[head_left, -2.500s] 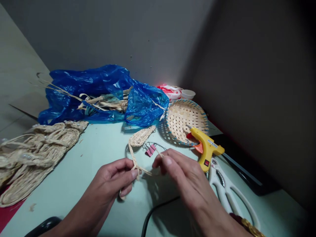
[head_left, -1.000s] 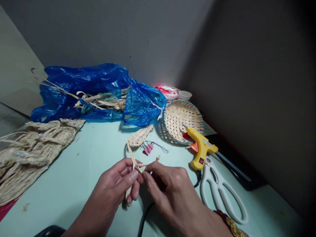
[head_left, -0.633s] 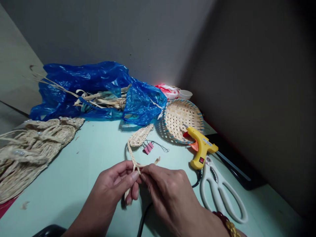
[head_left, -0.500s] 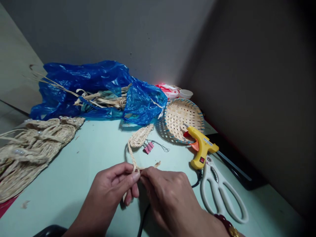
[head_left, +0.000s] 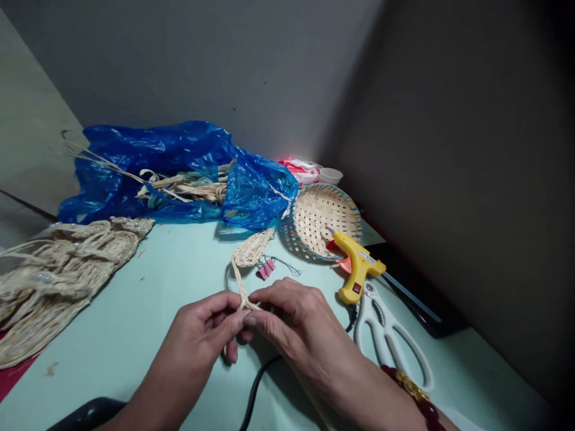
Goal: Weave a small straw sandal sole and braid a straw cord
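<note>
1. Left hand (head_left: 202,329) pinching straw braid (head_left: 239,284) between thumb and fingers, near its forked strands; right hand (head_left: 309,329) also pinching, thumb and forefinger on strands at the fork; thumb tips meet or nearly so.
2. Braid low centre, over pale green table (head_left: 157,269); runs up to flat coiled piece (head_left: 251,250) lying beyond hands; pink binder clip (head_left: 266,269) just right of coil.
3. Right side: yellow glue gun (head_left: 357,263), nozzle over near rim of woven basket (head_left: 326,209); white scissors (head_left: 389,341) just below gun.
4. Back: blue plastic bag (head_left: 260,194), straw bundle (head_left: 193,188) inside; far left, woven straw pieces (head_left: 76,269), piled.
</note>
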Demonstrator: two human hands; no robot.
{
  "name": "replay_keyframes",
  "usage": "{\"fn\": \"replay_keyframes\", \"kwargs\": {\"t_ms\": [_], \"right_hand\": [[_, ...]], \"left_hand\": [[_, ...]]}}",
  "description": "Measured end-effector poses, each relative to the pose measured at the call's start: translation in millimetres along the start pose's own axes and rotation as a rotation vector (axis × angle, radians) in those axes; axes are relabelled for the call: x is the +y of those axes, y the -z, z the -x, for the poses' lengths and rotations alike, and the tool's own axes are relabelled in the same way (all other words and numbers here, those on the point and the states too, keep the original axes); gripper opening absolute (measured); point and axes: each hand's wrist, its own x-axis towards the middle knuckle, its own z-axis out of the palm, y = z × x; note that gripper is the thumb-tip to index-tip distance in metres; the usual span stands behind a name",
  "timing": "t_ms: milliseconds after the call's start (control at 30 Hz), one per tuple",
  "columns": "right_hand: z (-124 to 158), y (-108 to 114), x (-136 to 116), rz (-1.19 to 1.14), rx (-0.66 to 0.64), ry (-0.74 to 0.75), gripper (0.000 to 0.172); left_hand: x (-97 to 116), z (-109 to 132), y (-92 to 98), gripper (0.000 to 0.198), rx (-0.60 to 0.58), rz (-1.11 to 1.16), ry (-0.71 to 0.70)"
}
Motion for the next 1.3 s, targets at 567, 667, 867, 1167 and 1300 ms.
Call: {"fn": "replay_keyframes", "kwargs": {"t_ms": [567,667,867,1167,1300], "right_hand": [[6.2,-7.8,-4.4,-0.280,0.122,0.058,0.027],[5.9,-11.4,-1.8,-0.328,0.144,0.011,0.021],[1.8,-14.0,3.1,-0.347,0.203,-0.020,0.017],[3.9,-16.6,2.2,-0.356,0.255,-0.022,0.012],[3.2,-17.7,2.5,-0.394,0.243,-0.085,0.012]], "left_hand": [[10.1,8.4,4.5,0.018,-0.045,0.050,0.043],[8.6,5.8,4.6,0.017,-0.065,0.154,0.110],[5.7,7.3,8.5,0.020,-0.176,0.261,0.157],[7.8,6.0,9.5,0.017,-0.175,0.258,0.184],[8.8,5.8,7.6,0.018,-0.085,0.082,0.083]]}}
